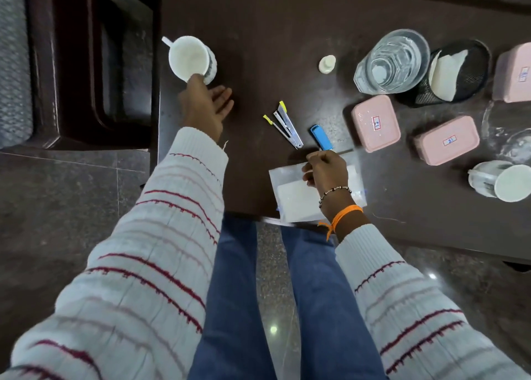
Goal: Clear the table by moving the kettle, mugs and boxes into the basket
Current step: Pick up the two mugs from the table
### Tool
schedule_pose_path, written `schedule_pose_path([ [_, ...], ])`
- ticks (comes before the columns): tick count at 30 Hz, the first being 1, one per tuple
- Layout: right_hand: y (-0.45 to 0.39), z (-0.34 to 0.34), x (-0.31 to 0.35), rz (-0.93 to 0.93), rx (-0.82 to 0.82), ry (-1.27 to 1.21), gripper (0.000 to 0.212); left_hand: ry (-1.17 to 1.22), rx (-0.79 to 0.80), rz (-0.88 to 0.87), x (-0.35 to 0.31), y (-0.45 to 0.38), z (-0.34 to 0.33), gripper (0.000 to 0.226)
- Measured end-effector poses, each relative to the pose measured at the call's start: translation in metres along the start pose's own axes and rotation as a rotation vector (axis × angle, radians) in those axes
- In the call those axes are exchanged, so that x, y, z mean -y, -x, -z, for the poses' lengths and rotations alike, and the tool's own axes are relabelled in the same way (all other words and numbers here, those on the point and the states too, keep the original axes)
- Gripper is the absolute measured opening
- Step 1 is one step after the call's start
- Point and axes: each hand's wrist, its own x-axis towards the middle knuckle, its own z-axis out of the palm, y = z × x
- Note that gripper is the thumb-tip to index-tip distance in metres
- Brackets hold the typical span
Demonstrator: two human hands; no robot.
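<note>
One white mug (192, 59) near the table (273, 20) edge, my left hand (205, 106) touching its rim, fingers (222, 93) spread open. Right hand (327, 169) curled loosely on a plastic pouch (290, 195), gripping nothing certain. Risk: thumb-only contact may tip the mug off.

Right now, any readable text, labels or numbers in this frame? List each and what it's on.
Nothing reads with certainty.
Near-left pink box: white sticker with red and blue marks, possibly a two-digit number, too blurred to read.
Near-right pink box: similar sticker, blurred.
Far-right pink box: sticker at the frame edge, unreadable.
Mug by the left hand: dark print on its side, not legible.
Other items: no visible text.
</note>
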Motion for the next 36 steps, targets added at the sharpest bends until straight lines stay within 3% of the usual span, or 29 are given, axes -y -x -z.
schedule_pose_path([
  [5,0.005,-0.002,-0.008,0.027,-0.013,0.011,0.018,-0.082,-0.099,-0.089,-0.003,-0.01,0.001,0.025],
  [10,0.007,0.009,-0.01,0.067,-0.069,-0.024,0.018,-0.231,-0.099,-0.2,0.001,0.006,0.0,0.021],
  [15,0.003,0.039,-0.011,0.06,-0.173,-0.183,0.028,-0.431,0.031,-0.258,0.042,0.054,-0.011,0.027],
  [24,-0.013,0.127,-0.019,-0.074,-0.367,-0.6,0.029,-0.743,0.357,-0.192,0.126,0.134,-0.05,0.026],
  [36,-0.042,0.221,-0.029,-0.274,-0.456,-1.083,0.032,-0.995,0.458,-0.221,0.153,0.143,-0.109,0.031],
])
